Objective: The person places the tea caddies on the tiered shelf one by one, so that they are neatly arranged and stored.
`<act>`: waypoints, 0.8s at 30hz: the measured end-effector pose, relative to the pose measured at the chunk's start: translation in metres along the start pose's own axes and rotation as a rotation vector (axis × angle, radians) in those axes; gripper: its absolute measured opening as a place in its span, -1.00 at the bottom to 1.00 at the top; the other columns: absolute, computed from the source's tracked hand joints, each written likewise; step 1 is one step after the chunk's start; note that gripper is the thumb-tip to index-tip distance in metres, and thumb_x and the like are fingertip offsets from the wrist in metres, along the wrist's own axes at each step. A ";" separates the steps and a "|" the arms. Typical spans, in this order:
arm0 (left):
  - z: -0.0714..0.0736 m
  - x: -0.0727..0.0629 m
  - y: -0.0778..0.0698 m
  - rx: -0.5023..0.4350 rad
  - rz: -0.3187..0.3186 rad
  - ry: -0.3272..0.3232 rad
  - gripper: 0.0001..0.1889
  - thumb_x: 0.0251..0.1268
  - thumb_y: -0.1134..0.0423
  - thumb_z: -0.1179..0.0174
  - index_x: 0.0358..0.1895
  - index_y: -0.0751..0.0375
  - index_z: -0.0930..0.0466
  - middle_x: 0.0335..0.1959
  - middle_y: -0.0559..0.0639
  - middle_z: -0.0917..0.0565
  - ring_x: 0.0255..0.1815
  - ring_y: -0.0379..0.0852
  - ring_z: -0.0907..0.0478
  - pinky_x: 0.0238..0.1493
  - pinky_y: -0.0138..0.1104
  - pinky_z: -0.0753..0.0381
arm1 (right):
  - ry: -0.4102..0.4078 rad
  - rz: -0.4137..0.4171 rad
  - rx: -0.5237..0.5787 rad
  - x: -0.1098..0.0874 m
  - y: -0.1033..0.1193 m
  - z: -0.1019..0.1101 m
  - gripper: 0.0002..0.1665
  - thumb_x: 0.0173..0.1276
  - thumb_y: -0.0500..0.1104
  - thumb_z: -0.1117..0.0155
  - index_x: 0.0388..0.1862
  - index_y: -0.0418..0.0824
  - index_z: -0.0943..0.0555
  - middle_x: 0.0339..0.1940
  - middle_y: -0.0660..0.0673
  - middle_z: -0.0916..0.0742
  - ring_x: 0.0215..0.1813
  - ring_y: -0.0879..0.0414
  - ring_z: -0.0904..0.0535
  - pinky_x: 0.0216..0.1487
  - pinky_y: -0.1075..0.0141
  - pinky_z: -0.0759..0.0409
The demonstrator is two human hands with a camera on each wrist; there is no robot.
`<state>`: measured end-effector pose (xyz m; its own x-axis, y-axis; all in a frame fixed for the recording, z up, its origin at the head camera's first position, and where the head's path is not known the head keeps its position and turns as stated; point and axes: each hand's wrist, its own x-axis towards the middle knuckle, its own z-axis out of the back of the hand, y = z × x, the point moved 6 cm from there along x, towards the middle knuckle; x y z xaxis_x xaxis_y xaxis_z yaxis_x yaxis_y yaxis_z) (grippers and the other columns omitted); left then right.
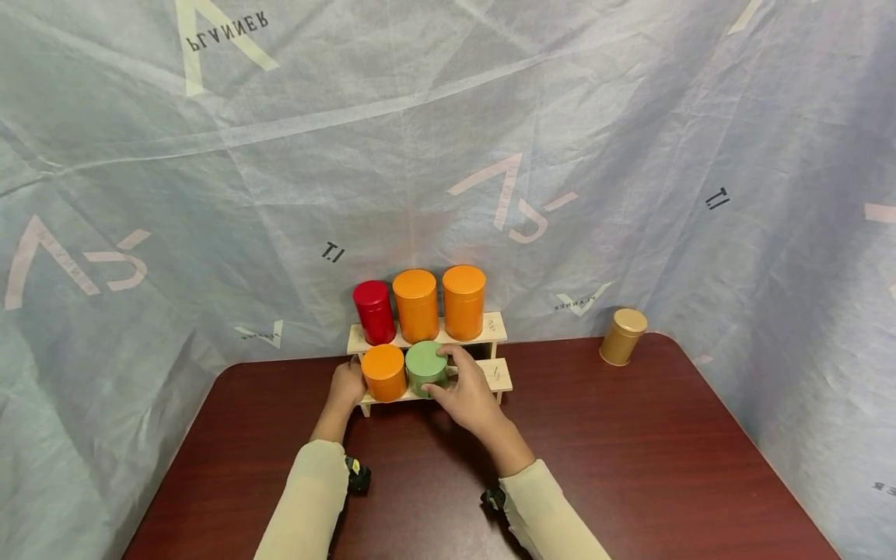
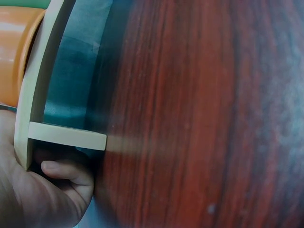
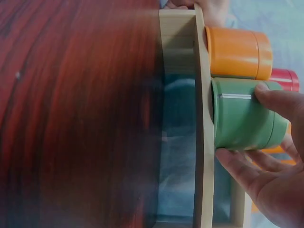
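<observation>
A two-tier wooden stand (image 1: 498, 375) stands near the table's back edge. My left hand (image 1: 346, 383) grips the left end of its lower step, with a fingertip curled beneath the board (image 2: 31, 95) beside its leg. On that step sits a green canister (image 1: 426, 362), upright. My right hand (image 1: 467, 393) holds this canister from the right, the thumb on its front in the right wrist view and other fingers around its right side. An orange canister (image 1: 383, 373) stands immediately left of the green one, close to my left hand.
Along the upper step stand a red canister (image 1: 374, 313) and two taller orange canisters, one in the middle (image 1: 416, 306) and one at right (image 1: 464, 303). A gold canister (image 1: 623, 337) stands at the back right of the dark red table (image 1: 630, 467). Grey printed cloth (image 1: 392, 155) hangs behind.
</observation>
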<state>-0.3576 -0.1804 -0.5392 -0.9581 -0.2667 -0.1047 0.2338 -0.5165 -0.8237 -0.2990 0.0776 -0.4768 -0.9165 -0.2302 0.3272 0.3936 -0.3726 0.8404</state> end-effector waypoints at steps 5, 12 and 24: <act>-0.001 0.001 0.000 -0.005 0.002 0.005 -0.28 0.77 0.05 0.45 0.11 0.62 -0.65 0.24 0.56 -0.62 0.28 0.41 -0.58 0.39 0.19 -0.51 | -0.023 0.009 -0.044 0.000 0.001 -0.002 -0.27 0.30 -0.21 -0.60 0.34 -0.20 -0.42 0.37 -0.27 -0.55 0.24 -0.16 -0.65 0.17 0.02 -0.73; 0.000 0.000 0.001 -0.021 0.011 0.008 -0.28 0.77 0.05 0.46 0.06 0.59 -0.66 0.19 0.55 -0.64 0.20 0.37 -0.59 0.38 0.18 -0.51 | -0.025 -0.007 -0.095 -0.001 0.002 -0.005 -0.27 0.36 -0.15 -0.56 0.38 -0.22 -0.39 0.32 -0.32 -0.55 0.18 -0.12 -0.59 0.19 -0.05 -0.70; 0.000 -0.003 -0.001 -0.015 0.007 0.015 -0.29 0.76 0.07 0.47 0.18 0.63 -0.61 0.29 0.57 -0.58 0.35 0.44 -0.53 0.46 0.20 -0.46 | 0.013 -0.045 -0.097 -0.004 0.001 -0.004 -0.25 0.38 -0.16 -0.54 0.43 -0.13 -0.36 0.36 -0.27 -0.52 0.16 -0.08 -0.59 0.16 0.04 -0.71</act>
<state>-0.3553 -0.1794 -0.5379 -0.9588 -0.2578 -0.1191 0.2383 -0.5026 -0.8310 -0.2952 0.0745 -0.4792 -0.9326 -0.2226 0.2840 0.3578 -0.4678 0.8082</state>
